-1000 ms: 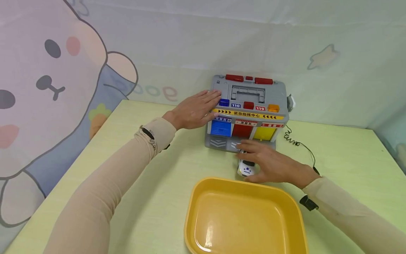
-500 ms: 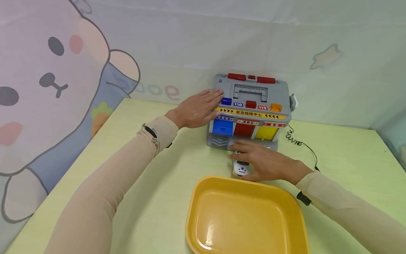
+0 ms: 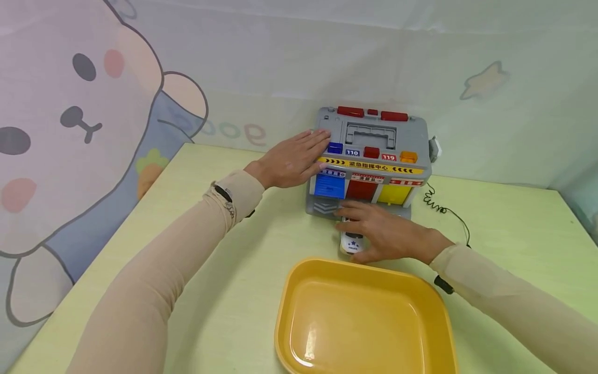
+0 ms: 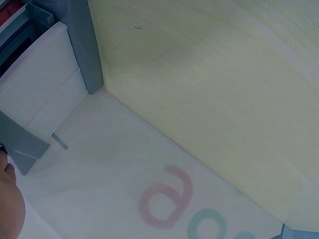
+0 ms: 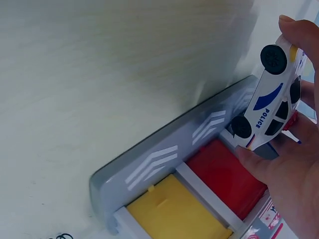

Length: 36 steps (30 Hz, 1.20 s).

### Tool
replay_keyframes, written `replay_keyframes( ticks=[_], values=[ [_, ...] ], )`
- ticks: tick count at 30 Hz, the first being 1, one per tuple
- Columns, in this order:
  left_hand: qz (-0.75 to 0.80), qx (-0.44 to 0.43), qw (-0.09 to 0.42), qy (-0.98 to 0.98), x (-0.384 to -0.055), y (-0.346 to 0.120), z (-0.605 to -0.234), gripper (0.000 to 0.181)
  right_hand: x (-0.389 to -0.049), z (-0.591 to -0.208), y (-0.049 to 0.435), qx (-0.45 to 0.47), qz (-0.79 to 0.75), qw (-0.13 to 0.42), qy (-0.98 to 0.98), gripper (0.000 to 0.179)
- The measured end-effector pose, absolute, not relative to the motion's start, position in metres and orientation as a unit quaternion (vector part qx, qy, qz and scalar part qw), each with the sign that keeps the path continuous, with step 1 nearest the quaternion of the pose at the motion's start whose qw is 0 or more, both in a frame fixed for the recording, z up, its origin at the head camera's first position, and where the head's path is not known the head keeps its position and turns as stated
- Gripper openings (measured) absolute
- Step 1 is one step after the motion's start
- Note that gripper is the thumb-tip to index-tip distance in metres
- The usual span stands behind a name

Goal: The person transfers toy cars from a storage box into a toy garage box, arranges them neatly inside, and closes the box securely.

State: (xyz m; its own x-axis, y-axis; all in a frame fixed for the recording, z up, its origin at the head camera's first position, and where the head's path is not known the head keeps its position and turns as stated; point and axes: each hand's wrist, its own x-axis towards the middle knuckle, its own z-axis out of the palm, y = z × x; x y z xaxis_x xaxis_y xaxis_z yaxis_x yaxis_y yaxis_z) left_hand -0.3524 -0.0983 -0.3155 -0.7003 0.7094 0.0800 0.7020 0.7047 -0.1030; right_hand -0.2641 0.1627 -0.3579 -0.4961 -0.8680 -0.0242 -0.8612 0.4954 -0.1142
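Note:
My left hand (image 3: 293, 160) rests on the top left edge of a grey toy emergency station (image 3: 411, 134), its fingers straight. In the left wrist view only a bit of that hand (image 4: 11, 204) shows, beside the station's side wall (image 4: 42, 82). My right hand (image 3: 384, 231) grips a white toy police car (image 3: 351, 243) at its two ends, thumb at one and fingertips at the other. The right wrist view shows the car (image 5: 271, 97) side on, overlapping the ramp in front of the station. Behind it are blue (image 3: 329, 186), red (image 3: 361, 190) and yellow (image 3: 394, 195) doors.
A yellow tray (image 3: 355, 322) stands on the table (image 3: 224, 291), close in front of the right hand. A black coiled cord (image 3: 436, 205) runs from the station's right side toward the right forearm. Behind is a printed cloth backdrop (image 3: 261, 62).
My right hand has moved the police car a little left along the station's front, toward the blue door's side. The left hand stays on the station.

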Motion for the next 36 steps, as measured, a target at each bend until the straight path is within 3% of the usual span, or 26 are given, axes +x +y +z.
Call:
replay_keyframes(
  ticks=[23, 36],
  values=[
    [0.023, -0.381, 0.064, -0.922, -0.352, -0.098, -0.318, 0.068, -0.275, -0.360, 0.145, -0.495, -0.016, 0.076, 0.865, 0.067],
    [0.015, -0.377, 0.060, -0.924, -0.351, -0.097, -0.318, 0.068, -0.288, -0.364, 0.132, -0.512, 0.000, 0.055, 0.857, 0.067]
  ],
)
